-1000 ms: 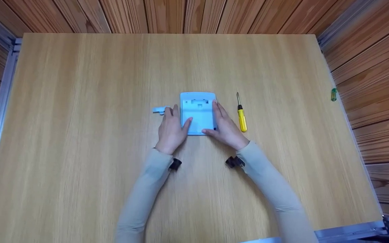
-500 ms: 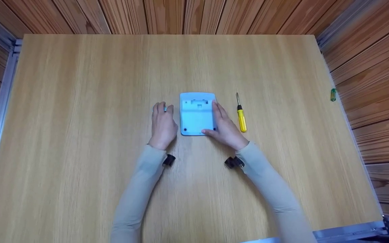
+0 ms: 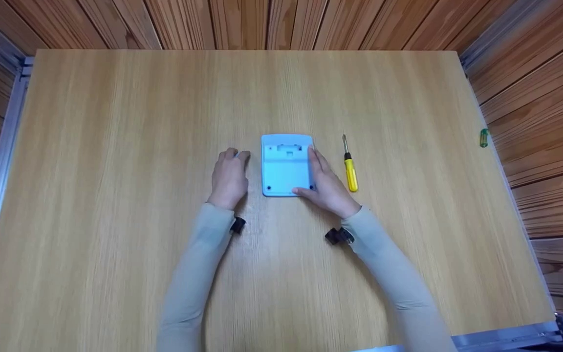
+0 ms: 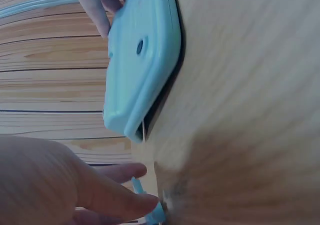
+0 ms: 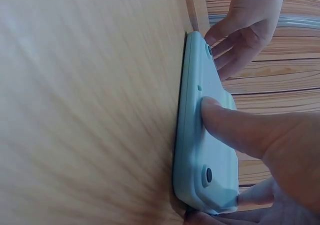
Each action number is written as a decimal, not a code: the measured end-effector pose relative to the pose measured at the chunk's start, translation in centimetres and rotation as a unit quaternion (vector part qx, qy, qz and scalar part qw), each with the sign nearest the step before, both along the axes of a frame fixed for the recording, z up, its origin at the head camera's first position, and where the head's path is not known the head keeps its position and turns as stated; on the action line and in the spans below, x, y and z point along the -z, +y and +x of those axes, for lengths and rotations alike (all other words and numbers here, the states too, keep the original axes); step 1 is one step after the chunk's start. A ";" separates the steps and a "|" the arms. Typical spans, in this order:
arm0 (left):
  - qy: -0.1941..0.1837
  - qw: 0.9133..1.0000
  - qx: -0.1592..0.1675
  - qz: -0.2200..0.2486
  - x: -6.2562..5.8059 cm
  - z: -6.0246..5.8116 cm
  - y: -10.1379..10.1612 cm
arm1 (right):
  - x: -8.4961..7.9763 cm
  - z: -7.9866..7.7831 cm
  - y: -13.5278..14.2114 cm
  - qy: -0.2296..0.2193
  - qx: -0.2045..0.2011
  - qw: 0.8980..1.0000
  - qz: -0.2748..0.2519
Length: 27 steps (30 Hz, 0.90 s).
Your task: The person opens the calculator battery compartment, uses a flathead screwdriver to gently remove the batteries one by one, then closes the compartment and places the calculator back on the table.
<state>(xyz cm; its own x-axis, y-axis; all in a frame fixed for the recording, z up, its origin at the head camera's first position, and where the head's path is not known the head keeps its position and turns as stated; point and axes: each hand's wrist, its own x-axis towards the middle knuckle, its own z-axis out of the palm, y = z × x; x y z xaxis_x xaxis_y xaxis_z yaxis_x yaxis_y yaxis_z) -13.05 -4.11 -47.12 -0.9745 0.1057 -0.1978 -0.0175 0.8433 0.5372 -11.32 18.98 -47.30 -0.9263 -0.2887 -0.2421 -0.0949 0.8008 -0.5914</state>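
Observation:
A light-blue calculator [image 3: 285, 168] lies face down on the table, its battery recess uncovered near the far edge and dark round feet near the close edge. My right hand [image 3: 329, 188] holds it at the right side. In the right wrist view, its thumb presses on the calculator's back [image 5: 220, 150] while the fingers lie along the side. To the left, my left hand [image 3: 229, 180] pinches a small light-blue battery cover [image 4: 156, 214] between thumb and fingers, close to the tabletop. From the head view that cover is mostly hidden under the fingers.
A yellow-handled screwdriver [image 3: 350, 171] lies right of the right hand, tip pointing away. A small green cylindrical object, like a battery [image 3: 484, 138], is at the table's right edge. Wood-panel walls [image 3: 286, 24] stand behind and beside the table [image 3: 130, 146].
My left hand has left the calculator's left side, closed its fingers on the battery cover and shifted a little further left. The right hand and calculator have stayed put.

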 end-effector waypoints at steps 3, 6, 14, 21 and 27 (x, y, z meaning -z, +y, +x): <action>-0.001 1.000 -0.002 -0.004 -0.1 -0.3 -0.2 | 0.1 0.0 0.0 -0.002 -0.001 1.000 0.001; 0.009 1.000 0.008 -0.015 0.0 -0.5 -0.5 | 0.1 0.0 0.1 -0.002 0.000 1.000 0.001; 0.032 0.999 0.024 -0.006 0.0 -0.7 -0.5 | 0.0 0.1 0.2 0.004 -0.001 1.000 -0.003; 0.072 0.996 0.041 0.038 -1.0 -0.9 0.6 | 0.0 0.0 0.1 0.004 -0.004 1.000 -0.007; 0.074 0.994 0.063 0.053 -1.8 -1.2 1.8 | 0.1 -0.1 0.2 -0.001 -0.005 1.000 -0.007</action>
